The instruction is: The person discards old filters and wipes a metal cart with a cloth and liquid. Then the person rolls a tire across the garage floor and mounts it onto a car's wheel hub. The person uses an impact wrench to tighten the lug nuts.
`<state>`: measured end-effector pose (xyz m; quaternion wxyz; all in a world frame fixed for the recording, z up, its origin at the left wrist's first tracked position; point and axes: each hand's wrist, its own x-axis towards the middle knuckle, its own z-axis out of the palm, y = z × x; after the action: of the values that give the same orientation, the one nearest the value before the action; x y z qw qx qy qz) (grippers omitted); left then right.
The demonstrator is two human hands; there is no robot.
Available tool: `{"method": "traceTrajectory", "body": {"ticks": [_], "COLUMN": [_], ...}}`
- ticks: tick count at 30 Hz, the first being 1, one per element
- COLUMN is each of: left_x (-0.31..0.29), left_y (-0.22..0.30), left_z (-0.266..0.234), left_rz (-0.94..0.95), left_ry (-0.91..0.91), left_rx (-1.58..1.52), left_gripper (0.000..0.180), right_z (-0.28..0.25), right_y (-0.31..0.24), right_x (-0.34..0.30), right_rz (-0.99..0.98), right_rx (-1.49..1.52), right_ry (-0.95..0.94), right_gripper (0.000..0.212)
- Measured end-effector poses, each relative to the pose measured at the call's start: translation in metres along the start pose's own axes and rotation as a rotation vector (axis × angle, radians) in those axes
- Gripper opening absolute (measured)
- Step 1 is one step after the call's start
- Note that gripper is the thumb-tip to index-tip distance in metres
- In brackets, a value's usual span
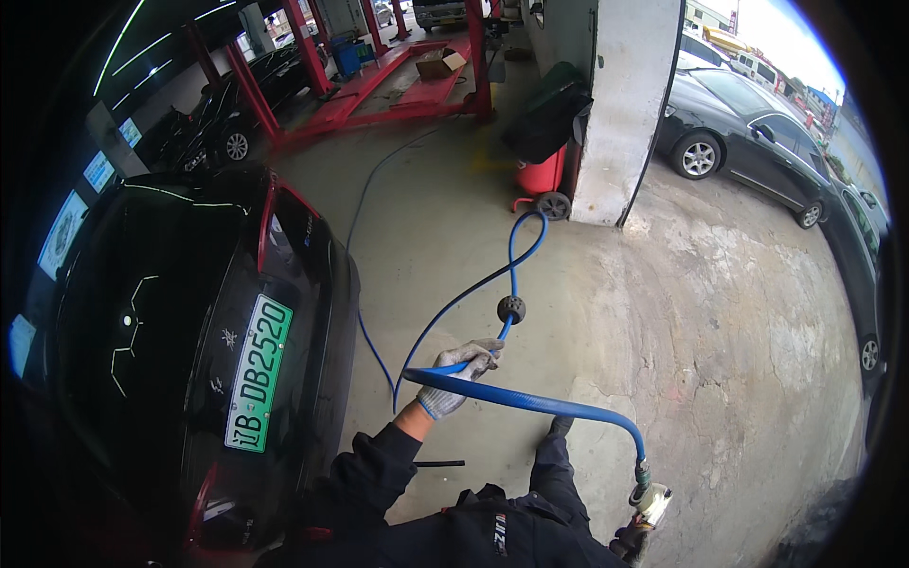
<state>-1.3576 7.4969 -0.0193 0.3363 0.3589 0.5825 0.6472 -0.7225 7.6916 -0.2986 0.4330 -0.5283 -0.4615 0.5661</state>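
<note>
In the middle of the view, my left hand [454, 383], in a grey-white work glove, is closed around a blue air hose [559, 405]. Above that hand the hose runs through a round dark ball stopper [511, 310] and makes a loop. Another length bows from the left hand to the lower right. There it joins, through a metal coupling, a silvery air tool [653, 504] whose exact kind I cannot make out. My right hand [629, 544], dark and partly cut off by shadow at the lower edge, is closed around this tool.
A black car [161, 312] with a green plate stands close on my left. Red lift posts and ramps [398, 85] rise behind, with a cardboard box [441, 63]. A white pillar [625, 114] stands beside a red wheeled tank [542, 180]. Dark cars [748, 133] are parked at right.
</note>
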Motion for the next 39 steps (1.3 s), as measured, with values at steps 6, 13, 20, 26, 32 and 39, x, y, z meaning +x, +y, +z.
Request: {"method": "traceTrajectory", "body": {"ticks": [6, 13, 20, 26, 32, 39], "left_x": [0.082, -0.045, 0.035, 0.306, 0.506, 0.603], "left_y": [-0.084, -0.236, -0.346, -0.306, -0.244, -0.284], "left_z": [-0.073, -0.107, -0.068, -0.215, -0.412, -0.515], "left_rz": [-0.416, -1.013, -1.300, -1.216, -1.086, -1.041], "left_ry": [0.218, 0.852, 0.519, 0.316, 0.760, 1.443], "left_rx": [0.576, 0.456, 0.028, -0.144, -0.241, -0.669], "left_gripper": [0.027, 0.025, 0.027, 0.032, 0.027, 0.010], "right_z": [0.183, 0.383, 0.644, 0.852, 1.089, 1.435], "right_y": [-0.169, -0.270, -0.285, -0.276, -0.273, -0.298], "right_x": [0.145, 0.340, 0.502, 0.585, 0.664, 0.749], "right_rz": [0.668, 0.862, 0.659, 1.031, 1.024, 0.612], "right_rx": [0.313, 0.273, -0.125, 0.062, -0.189, -0.545], "right_ry": [-0.557, -0.778, -0.903, -0.934, -1.028, -1.469], "right_gripper": [0.041, 0.059, 0.054, 0.054, 0.045, 0.036]}}
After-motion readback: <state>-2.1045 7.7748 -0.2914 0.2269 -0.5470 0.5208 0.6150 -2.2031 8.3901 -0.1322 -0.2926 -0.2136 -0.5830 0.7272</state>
